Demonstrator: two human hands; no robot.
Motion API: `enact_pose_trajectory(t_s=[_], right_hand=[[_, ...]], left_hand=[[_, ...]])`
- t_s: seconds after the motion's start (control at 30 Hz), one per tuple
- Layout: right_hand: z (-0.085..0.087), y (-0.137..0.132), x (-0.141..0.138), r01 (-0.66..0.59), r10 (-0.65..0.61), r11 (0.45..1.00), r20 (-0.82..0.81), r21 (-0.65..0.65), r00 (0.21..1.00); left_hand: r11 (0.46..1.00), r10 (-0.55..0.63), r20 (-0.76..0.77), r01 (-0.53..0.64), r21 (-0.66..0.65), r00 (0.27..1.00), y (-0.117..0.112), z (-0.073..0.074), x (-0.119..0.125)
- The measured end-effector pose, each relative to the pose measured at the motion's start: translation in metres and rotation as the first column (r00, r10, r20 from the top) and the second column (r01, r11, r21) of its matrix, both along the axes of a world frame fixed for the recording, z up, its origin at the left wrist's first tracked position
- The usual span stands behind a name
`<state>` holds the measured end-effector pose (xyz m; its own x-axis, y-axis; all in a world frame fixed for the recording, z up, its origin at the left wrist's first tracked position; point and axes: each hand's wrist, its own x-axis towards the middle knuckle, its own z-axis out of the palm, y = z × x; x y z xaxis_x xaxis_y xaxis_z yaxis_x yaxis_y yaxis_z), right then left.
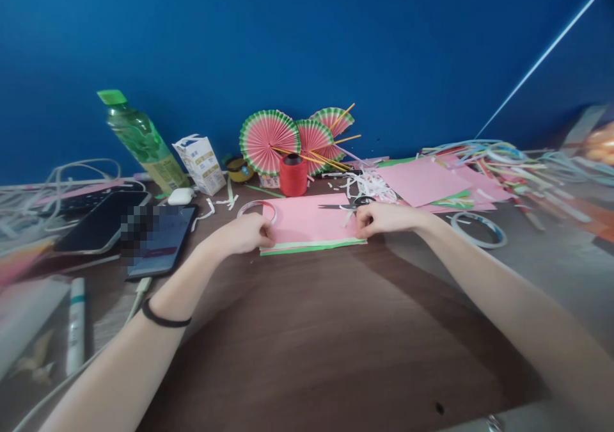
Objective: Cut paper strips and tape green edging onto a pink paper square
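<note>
A pink sheet of paper [307, 217] lies on the table, with white and green bands along its near edge. My left hand [249, 232] is closed on its left near corner, thumb and fingers pinched together. At the right near corner, my right hand [381, 219] pinches the same sheet. A pair of scissors [330, 206] rests on the paper's right side, blades pointing left and handles by my right knuckles. Just behind my left hand is a roll of tape [242, 209], partly overlapping the sheet. A red spool of thread [293, 177] stands behind the paper.
Watermelon-patterned paper fans [269, 141] lean at the blue wall. Leftward are a green bottle [144, 141], a small carton [200, 163], phones [167, 243] and a marker [75, 326]. Rightward lie pink sheets [419, 179], paper strips [508, 163] and another tape roll [501, 237].
</note>
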<state>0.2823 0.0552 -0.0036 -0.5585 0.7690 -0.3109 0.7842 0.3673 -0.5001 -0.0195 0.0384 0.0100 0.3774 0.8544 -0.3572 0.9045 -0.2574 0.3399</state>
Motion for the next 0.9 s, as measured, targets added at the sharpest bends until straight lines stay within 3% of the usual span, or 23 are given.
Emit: enact_pose_trajectory(t_s=[0.9], right_hand=[[-0.0022,0.0028,0.0034,-0.001,0.002,1.0,0.022,-0.007,1.0]], left_hand=[[1.0,0.027,0.02,-0.027,-0.002,0.999,-0.0044,0.0011,0.0047]])
